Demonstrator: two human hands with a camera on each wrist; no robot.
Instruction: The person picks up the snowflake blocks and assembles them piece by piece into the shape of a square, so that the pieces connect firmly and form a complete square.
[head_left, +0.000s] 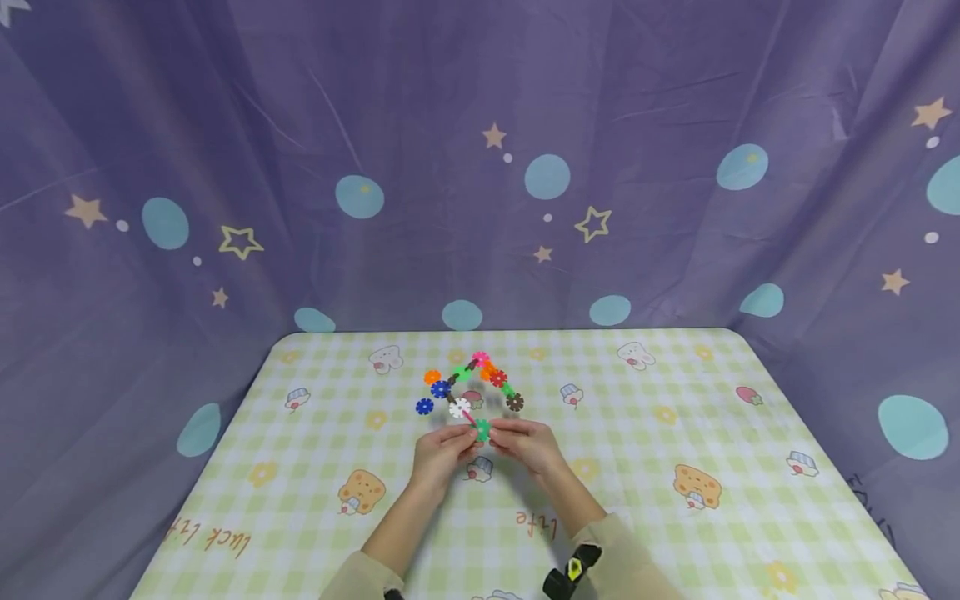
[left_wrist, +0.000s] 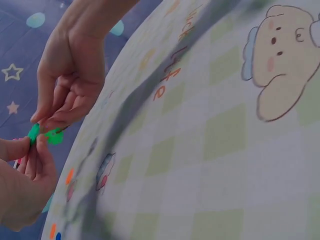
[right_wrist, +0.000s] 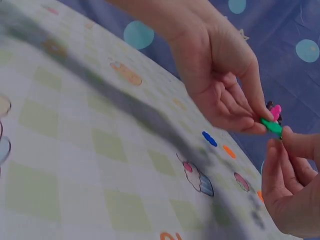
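My left hand (head_left: pixel 438 457) and right hand (head_left: pixel 531 446) meet low in the middle of the head view. Between thumb and fingertips, both pinch a green notched plastic disc (head_left: pixel 482 429), one from each side. This disc is at the near end of a linked chain of colourful discs, beside a pink one seen edge-on. Beyond it, the chain curves through a white disc (head_left: pixel 460 407), a blue disc (head_left: pixel 440 389), a pink disc (head_left: pixel 481 359) and a red disc (head_left: pixel 498 378) to a brown disc (head_left: pixel 515 402). In the right wrist view, the pinched green disc (right_wrist: pixel 272 127) lies almost edge-on.
Left of the chain, a loose blue disc (head_left: pixel 424 406) and a loose orange disc (head_left: pixel 432 377) lie on the table. A checked cloth (head_left: pixel 615 517) with printed pictures covers the tabletop. A purple curtain (head_left: pixel 450 108) hangs behind the table's far edge.
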